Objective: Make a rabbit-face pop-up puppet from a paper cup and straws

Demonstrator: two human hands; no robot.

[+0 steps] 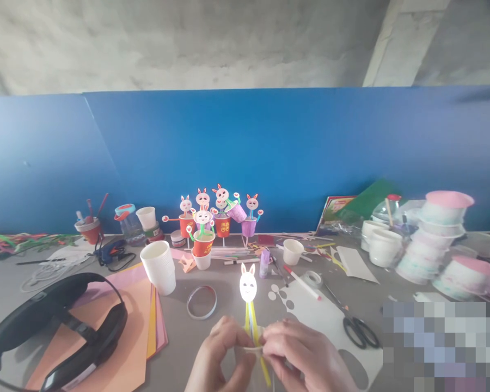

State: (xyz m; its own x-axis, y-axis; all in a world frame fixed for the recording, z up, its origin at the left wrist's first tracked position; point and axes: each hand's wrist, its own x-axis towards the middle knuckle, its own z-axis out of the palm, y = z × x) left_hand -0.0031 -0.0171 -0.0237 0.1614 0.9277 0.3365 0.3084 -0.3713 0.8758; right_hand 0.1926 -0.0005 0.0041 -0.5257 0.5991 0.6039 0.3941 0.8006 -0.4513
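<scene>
A white paper rabbit puppet (248, 287) stands upright before me, its head on long yellow and pale strips that run down between my hands. My left hand (225, 354) is closed, thumb and fingers pinching a pale rim around the strips. From the other side my right hand (296, 348) grips the same rim, fingertips pressed together. One yellow strip (266, 372) sticks out below. My fingers hide most of the puppet's lower part. Just beyond, a white sheet with holes cut in it (310, 305) lies on the right, and a tape ring (202, 302) on the left.
Black scissors (360, 332) and a red-capped marker (302, 283) lie right. Stacked white cups (159, 267), coloured paper (126, 348) and a black headset (85, 326) are left. Finished-looking rabbit puppets (203, 239) stand behind, before a blue partition (269, 141). Cup stacks (428, 239) rise far right.
</scene>
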